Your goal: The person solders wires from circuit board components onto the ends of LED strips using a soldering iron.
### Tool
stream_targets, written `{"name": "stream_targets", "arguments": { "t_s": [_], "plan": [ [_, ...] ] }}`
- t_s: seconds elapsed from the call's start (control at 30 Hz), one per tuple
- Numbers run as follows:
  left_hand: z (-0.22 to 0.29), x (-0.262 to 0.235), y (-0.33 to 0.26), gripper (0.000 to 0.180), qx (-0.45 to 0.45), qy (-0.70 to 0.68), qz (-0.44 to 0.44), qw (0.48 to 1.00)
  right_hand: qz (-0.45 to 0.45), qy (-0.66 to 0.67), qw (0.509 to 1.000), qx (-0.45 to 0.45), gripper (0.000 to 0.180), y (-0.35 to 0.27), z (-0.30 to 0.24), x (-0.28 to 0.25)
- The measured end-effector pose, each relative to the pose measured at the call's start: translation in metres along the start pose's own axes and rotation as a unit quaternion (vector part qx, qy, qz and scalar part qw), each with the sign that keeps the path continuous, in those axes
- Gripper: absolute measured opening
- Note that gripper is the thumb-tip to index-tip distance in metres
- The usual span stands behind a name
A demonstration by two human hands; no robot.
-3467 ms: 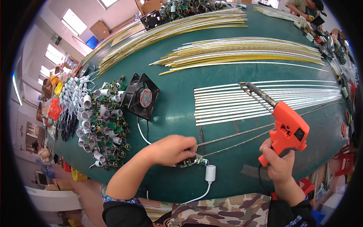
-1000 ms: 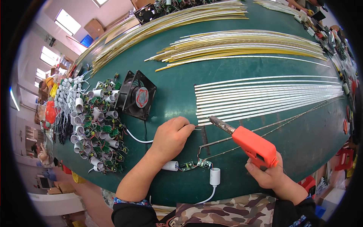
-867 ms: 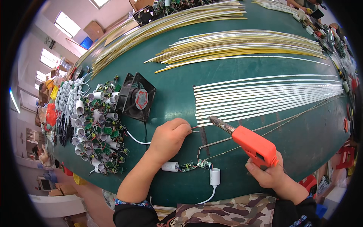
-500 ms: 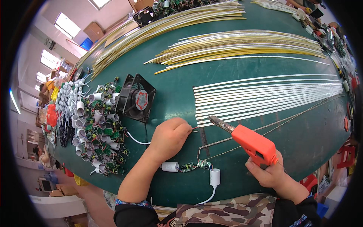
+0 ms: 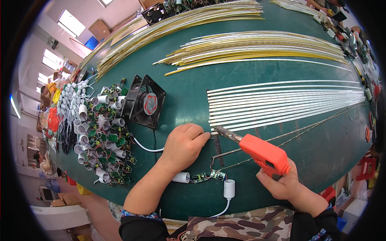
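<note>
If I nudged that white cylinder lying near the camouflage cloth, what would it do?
The white, plastic-looking cylinder would probably roll, since its side is round. The white cord and thin wires at its ends would likely hold it back. Its wired end looks open, so it may be hollow and light.

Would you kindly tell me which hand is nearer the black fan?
Left. The left hand is below and right of the black fan; the right hand is farther right and lower.

no readable lettering or numbers, a round red-and-white label (image 5: 150, 104) on the hub of the black fan (image 5: 138, 104), any print on it too small to make out
</note>
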State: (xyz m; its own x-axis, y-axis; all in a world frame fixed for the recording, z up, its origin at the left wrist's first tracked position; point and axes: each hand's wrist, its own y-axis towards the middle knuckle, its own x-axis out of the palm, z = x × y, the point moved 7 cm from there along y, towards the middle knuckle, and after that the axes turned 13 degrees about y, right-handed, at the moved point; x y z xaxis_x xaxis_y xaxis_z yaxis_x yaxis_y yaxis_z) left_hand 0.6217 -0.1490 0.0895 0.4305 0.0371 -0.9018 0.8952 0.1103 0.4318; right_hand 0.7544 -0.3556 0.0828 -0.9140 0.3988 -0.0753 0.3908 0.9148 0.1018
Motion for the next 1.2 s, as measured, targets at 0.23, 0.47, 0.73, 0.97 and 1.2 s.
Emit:
{"name": "stream_targets", "arguments": {
  "t_s": [0.23,0.47,0.73,0.97,1.2],
  "plan": [
    [0.0,0.001,0.001,0.021,-0.006,0.004,0.001,1.0,-0.01,-0.002,1.0,-0.007,0.044,0.001,0.004,0.006],
    [0.0,0.002,0.001,0.021,-0.006,0.008,0.003,1.0,-0.012,-0.04,0.998,-0.037,0.047,0.001,0.0,0.007],
    [0.0,0.001,0.001,0.022,-0.01,0.003,-0.001,1.0,0.017,-0.005,1.0,0.017,0.04,-0.013,0.004,-0.01],
    [0.0,0.001,0.0,0.023,-0.006,0.004,-0.003,1.0,0.053,0.022,0.998,0.012,0.038,-0.016,0.003,-0.015],
    [0.001,0.0,0.002,0.021,-0.011,0.005,-0.007,1.0,0.034,0.036,0.999,0.016,0.041,-0.016,0.002,-0.012]
  ]
}}
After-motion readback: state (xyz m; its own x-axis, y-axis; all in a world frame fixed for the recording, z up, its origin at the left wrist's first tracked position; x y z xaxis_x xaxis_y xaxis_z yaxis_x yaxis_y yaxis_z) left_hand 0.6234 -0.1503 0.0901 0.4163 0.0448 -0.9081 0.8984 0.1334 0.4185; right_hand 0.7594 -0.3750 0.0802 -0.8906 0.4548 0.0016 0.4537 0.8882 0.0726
